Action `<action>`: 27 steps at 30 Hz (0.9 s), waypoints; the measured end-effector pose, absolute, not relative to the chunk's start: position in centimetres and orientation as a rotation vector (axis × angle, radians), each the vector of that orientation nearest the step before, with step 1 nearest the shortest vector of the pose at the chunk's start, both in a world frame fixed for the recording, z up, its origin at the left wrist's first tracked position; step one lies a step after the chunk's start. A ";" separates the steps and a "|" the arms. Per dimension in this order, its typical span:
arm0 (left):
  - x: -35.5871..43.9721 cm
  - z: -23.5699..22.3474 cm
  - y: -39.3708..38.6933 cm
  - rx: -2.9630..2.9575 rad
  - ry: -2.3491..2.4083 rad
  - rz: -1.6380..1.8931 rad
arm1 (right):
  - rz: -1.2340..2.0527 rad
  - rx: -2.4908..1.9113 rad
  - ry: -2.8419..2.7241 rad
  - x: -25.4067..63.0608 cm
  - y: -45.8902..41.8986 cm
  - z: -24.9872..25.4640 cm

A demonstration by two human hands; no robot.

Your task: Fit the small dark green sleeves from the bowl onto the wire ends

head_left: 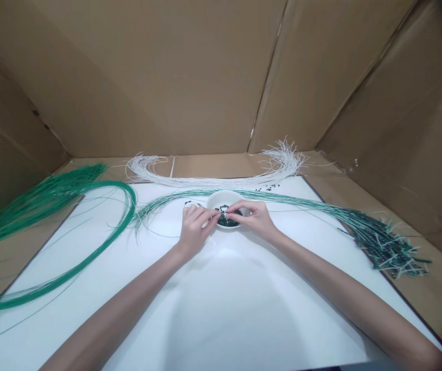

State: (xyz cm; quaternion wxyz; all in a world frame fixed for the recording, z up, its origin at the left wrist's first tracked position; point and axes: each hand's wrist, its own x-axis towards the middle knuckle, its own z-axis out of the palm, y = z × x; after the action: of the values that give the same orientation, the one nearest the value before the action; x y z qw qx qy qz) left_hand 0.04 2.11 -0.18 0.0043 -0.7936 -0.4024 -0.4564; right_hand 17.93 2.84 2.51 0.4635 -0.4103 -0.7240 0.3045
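A white bowl [221,196] holds small dark green or black beads [229,222]. Over its left side, my left hand [196,224] has thumb and forefinger pinched together. My right hand [258,219] makes a similar pinch over the bowl's middle, its fingertips close to the left ones. What sits between the fingertips is too small to name. A short curve of dark beads [193,203] shows just behind my left knuckles; whether it joins what I pinch, I cannot tell.
Behind the bowl runs a bundle of green strands [301,199], ending at the right in dark beaded ends [387,246]. Farther back lies a white strand bundle [205,182]. Loose beads [270,187] lie nearby. A green coil [116,232] covers the left. Cardboard walls [147,77] surround the white tabletop [228,309].
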 end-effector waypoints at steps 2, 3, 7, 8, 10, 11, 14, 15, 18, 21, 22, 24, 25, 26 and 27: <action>0.0 -0.2 2.1 -2.482 -1.266 -1.428 | 0.711 -1.007 -1.803 17.9 2.7 2.6; 0.0 -0.2 2.1 -2.481 -1.267 -1.425 | 0.689 -1.002 -1.818 17.8 2.6 2.6; 0.1 -0.2 2.2 -2.476 -1.256 -1.416 | 0.596 -0.982 -1.864 17.6 2.3 2.8; 0.1 -0.2 2.2 -2.474 -1.255 -1.412 | 0.579 -0.986 -1.867 17.5 2.2 2.8; 0.1 -0.3 2.2 -2.469 -1.259 -1.400 | 0.561 -1.000 -1.867 17.4 2.1 2.8; 0.1 -0.3 2.1 -2.468 -1.263 -1.394 | 0.560 -1.007 -1.867 17.4 2.1 2.8; 0.0 -0.3 2.1 -2.463 -1.266 -1.390 | 0.568 -1.022 -1.859 17.4 2.0 2.9; 0.0 -0.3 2.1 -2.462 -1.264 -1.391 | 0.573 -1.028 -1.852 17.4 2.0 2.9; 0.0 -0.3 2.1 -2.462 -1.250 -1.395 | 0.594 -1.025 -1.823 17.4 2.1 2.9; 0.0 -0.2 2.0 -2.464 -1.247 -1.398 | 0.613 -1.004 -1.810 17.4 2.2 2.9; 0.0 -0.2 2.0 -2.463 -1.252 -1.400 | 0.622 -1.003 -1.808 17.4 2.2 2.8; 0.0 -0.2 2.0 -2.467 -1.264 -1.398 | 0.640 -1.016 -1.798 17.4 2.3 2.8; 0.0 -0.3 2.0 -2.467 -1.269 -1.398 | 0.648 -1.027 -1.791 17.4 2.3 2.8; 0.0 -0.3 2.0 -2.466 -1.272 -1.398 | 0.655 -1.036 -1.784 17.4 2.3 2.8; 0.0 -0.3 2.0 -2.465 -1.274 -1.399 | 0.661 -1.042 -1.779 17.4 2.3 2.8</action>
State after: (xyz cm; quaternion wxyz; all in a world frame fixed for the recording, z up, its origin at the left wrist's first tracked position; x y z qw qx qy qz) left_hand -0.02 2.01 -0.31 0.0172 -0.7931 -0.4099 -0.4501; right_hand 17.41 2.31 2.78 0.4691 -0.4252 -0.7256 0.2695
